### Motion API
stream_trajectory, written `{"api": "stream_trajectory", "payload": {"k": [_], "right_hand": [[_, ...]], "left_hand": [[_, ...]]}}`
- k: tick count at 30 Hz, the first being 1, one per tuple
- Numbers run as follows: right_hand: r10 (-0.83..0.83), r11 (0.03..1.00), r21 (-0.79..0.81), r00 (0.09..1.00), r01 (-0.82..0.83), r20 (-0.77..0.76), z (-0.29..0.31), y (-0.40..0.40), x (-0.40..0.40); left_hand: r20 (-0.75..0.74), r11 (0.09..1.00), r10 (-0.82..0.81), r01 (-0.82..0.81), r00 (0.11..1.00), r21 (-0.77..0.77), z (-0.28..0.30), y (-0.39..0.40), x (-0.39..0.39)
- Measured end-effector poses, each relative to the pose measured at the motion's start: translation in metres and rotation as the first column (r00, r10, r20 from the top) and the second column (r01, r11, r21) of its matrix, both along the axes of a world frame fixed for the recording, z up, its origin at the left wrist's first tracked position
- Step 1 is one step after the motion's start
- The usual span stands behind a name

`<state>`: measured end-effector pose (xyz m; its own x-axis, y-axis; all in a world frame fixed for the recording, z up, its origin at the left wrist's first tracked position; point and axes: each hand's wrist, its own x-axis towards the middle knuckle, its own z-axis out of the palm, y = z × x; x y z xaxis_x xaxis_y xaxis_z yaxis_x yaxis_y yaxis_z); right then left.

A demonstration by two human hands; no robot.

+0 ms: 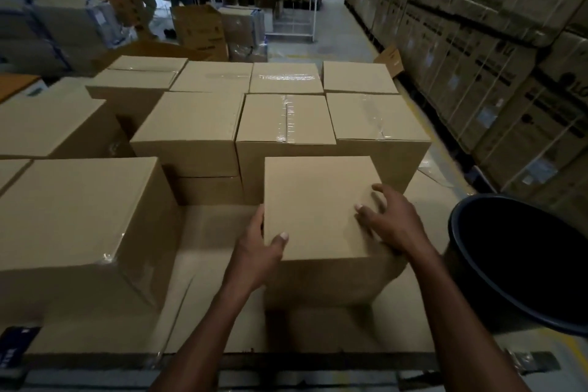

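**Q:** Now, where does the small box (318,204) lie relative to the fingers?

**A:** Directly between them. It stands on the flat cardboard sheet (210,232), just in front of the row of taped boxes (286,118), with the large box (79,210) well to its left and the black bin (521,258) to its right. The left hand (257,251) grips its near left edge, thumb on the top face and fingers down the side wall. The right hand (394,223) lies over the near right corner, fingers spread and lightly bent, pressing on the top face. Whether its thumb hooks the side is hidden.

**Q:** Which axis and which hand matter for the coming move?

**A:** The top face is nearly square, only slightly longer running away from the person. Both hands touch it, so neither is nearer. The left one has the firmer hold, so a lift probably calls for the right to drop onto the right wall.

**Q:** Any readable writing?

**A:** None on the small box: its top is plain. The wall cartons (477,41) carry dark print and a round mark, too blurred to read.
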<state>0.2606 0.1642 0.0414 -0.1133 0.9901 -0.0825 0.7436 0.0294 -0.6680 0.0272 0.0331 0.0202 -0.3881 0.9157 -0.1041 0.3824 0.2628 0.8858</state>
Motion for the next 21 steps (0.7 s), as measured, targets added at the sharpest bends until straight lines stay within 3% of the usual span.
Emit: {"api": "stream_trajectory", "payload": {"k": [5,10,13,18,21], "right_hand": [[0.157,0.987,0.022,0.987,-0.156,-0.032,-0.004,-0.027,-0.062],[0.276,0.961,0.052,0.960,-0.273,-0.044,-0.005,-0.044,-0.111],[0.300,0.954,0.050,0.951,-0.296,-0.079,-0.005,-0.046,-0.128],[0.342,0.940,0.027,0.928,-0.341,-0.147,-0.006,-0.047,-0.148],[0.349,0.935,0.003,0.918,-0.355,-0.186,-0.009,-0.047,-0.156]], "left_hand": [[-0.040,0.987,0.154,-0.155,0.987,-0.032,0.004,-0.035,-0.058],[-0.348,0.939,0.196,-0.277,0.917,-0.202,0.001,-0.050,-0.101],[-0.422,0.921,0.181,-0.304,0.888,-0.245,0.002,-0.052,-0.109],[-0.676,0.910,0.165,-0.375,0.719,-0.177,0.004,-0.048,-0.125],[-0.752,0.929,0.138,-0.347,0.644,-0.127,-0.002,-0.053,-0.130]]}}
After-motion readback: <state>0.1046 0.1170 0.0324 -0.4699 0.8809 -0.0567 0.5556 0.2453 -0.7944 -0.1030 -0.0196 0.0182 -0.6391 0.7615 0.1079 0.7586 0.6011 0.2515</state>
